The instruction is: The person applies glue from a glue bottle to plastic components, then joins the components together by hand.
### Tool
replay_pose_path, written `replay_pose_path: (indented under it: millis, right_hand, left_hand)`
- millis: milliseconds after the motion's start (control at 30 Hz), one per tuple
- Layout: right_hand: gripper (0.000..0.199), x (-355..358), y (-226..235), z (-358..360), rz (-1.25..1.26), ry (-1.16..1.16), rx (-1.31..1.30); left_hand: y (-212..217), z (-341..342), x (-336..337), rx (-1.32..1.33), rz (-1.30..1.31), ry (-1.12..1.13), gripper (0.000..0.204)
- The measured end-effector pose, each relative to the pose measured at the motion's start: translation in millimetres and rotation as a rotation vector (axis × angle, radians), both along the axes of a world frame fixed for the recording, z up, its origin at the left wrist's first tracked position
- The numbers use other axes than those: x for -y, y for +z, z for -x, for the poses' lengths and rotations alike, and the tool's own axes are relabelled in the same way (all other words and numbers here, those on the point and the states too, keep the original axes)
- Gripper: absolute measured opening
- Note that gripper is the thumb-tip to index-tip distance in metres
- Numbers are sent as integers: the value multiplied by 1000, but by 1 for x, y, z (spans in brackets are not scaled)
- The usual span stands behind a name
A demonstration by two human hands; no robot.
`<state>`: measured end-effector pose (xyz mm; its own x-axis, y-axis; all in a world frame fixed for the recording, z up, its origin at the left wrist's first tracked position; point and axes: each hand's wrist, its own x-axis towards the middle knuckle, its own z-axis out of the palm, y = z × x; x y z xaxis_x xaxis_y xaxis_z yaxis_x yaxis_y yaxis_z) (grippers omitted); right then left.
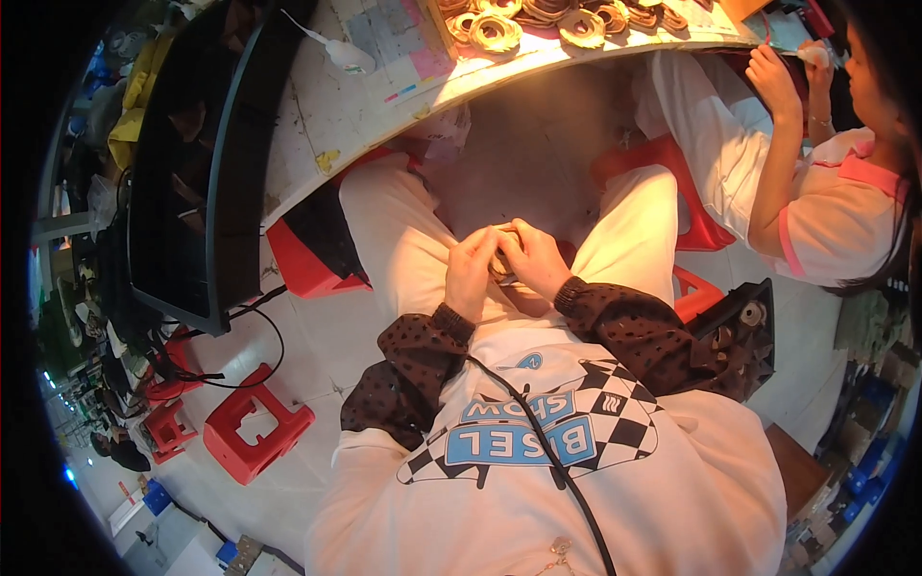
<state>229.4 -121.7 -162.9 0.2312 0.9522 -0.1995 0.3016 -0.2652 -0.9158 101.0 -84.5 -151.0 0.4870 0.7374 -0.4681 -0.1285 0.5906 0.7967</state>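
Over my lap, my left hand [468, 274] and my right hand [538, 259] are closed together on a small brown rounded piece [499, 267]. The fingers of both hands press on it from either side, and they cover much of it, so its exact kind cannot be made out. It looks similar in colour to the ring-shaped brown pieces [495, 34] heaped on the worktable under a warm light. Dark spotted sleeves cover both my forearms.
The curved worktable [384, 91] runs ahead of my knees. A large black screen [206, 173] stands at the left. Red stools [254, 422] are on the floor. At my right is a black crate [754, 331] with brown pieces; a co-worker [836, 206] sits beyond it.
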Motion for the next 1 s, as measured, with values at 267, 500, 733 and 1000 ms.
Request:
replay_pose_path:
  millis: [267,500,733,1000]
  right_hand:
    - [25,8,6,-15,13,27,-58]
    - [23,-3,17,-14,214,34,-349]
    - [18,10,10,4,-99,27,-103]
    - [23,4,15,13,-144,-73,-72]
  left_hand:
    - [-5,-8,4,-98,-184,-42,23]
    - [3,-7,-7,-130,-254,135,20]
    - [3,-12,-8,-181,-386,185,14]
    - [-4,-10,-11,-199,-407,281,14]
